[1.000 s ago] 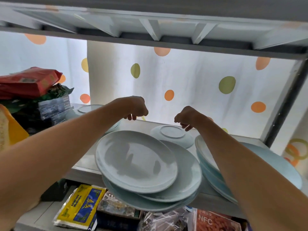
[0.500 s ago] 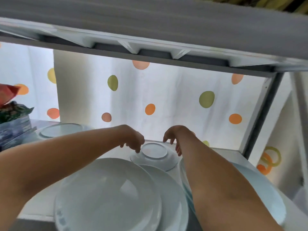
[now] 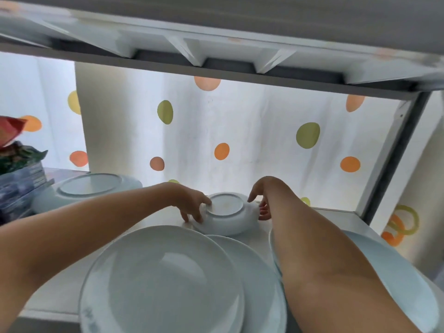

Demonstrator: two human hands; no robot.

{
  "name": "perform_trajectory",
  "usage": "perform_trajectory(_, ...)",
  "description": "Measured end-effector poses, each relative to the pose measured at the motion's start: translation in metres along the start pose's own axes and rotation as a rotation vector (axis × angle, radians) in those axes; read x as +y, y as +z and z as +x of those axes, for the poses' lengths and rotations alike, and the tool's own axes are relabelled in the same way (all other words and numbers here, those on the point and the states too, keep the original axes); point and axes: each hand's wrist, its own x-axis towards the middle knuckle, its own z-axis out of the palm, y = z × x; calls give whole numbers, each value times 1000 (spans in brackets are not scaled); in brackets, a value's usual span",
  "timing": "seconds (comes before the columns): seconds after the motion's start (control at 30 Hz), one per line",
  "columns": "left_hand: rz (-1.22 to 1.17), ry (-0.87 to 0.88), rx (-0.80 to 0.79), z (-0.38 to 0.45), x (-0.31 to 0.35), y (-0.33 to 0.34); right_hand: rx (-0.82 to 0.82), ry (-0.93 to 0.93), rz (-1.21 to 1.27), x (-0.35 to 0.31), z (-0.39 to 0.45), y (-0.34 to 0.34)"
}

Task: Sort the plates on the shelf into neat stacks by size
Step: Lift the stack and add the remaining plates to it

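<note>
A small pale plate [image 3: 225,218] lies upside down at the back middle of the shelf [image 3: 312,219]. My left hand [image 3: 192,204] grips its left rim and my right hand [image 3: 260,200] grips its right rim. In front of it lies a loose pile of large pale plates [image 3: 163,280], overlapping one another. More large plates [image 3: 408,280] lie at the right, partly hidden by my right forearm. Another plate stack [image 3: 89,188], upside down, stands at the back left.
Food packets and a box [image 3: 19,169] fill the shelf's left end. A dotted white curtain [image 3: 240,140] hangs behind. The shelf above [image 3: 216,44] is low overhead, and a dark upright post [image 3: 394,159] closes the right side.
Both hands dropped from above the shelf to the small upturned plate and closed on its two sides. The view moved closer and upward.
</note>
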Motion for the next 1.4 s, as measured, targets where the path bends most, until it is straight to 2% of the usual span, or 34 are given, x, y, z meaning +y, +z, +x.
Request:
perform_trajectory(0.1, -128, 10, 30, -6, -15, -5, -117, 208, 34, -11, 41, -6)
perform_trajectory(0.17, -214, 33, 64, -9, -29, -8, -113, 162, 90, -18, 41, -1)
perform_trajectory(0.27, -233, 96, 179, -12, -44, -12, -248, -56, 320, -30, 28, 5)
perform_trajectory(0.33, -322, 131, 321, -14, -44, -15, -283, -224, 330, -45, 16, 4)
perform_trajectory(0.43, -664, 206, 603, -22, -27, -27, -241, -475, 241, -64, -18, -9)
perform_trajectory(0.5, -918, 224, 697, -34, -11, -38, -183, -629, 186, -72, -44, -25)
perform_trajectory(0.57, -1132, 195, 638, -53, 5, -48, -139, -756, 95, -72, -72, -42)
perform_trajectory(0.7, -1380, 168, 348, -79, 26, -62, -68, -897, -79, -52, -121, -67)
perform_trajectory(0.8, -1337, 218, 271, -87, 40, -58, 9, -957, -274, -23, -147, -81)
perform_trajectory(0.93, -1258, 222, 319, -94, 63, -30, 156, -929, -405, 19, -155, -99)
perform_trajectory(1.0, -1242, 208, 325, -97, 76, -19, 234, -913, -395, 42, -154, -107)
perform_trajectory(1.1, -1298, 189, 277, -102, 97, -7, 398, -881, -276, 77, -151, -117)
perform_trajectory(1.2, -1359, 230, 219, -108, 123, 9, 431, -783, 93, 110, -149, -125)
perform_trajectory(1.27, -1282, 259, 234, -108, 140, 20, 466, -740, 345, 128, -149, -125)
perform_trajectory(1.4, -1031, 280, 304, -106, 168, 28, 543, -706, 656, 154, -164, -126)
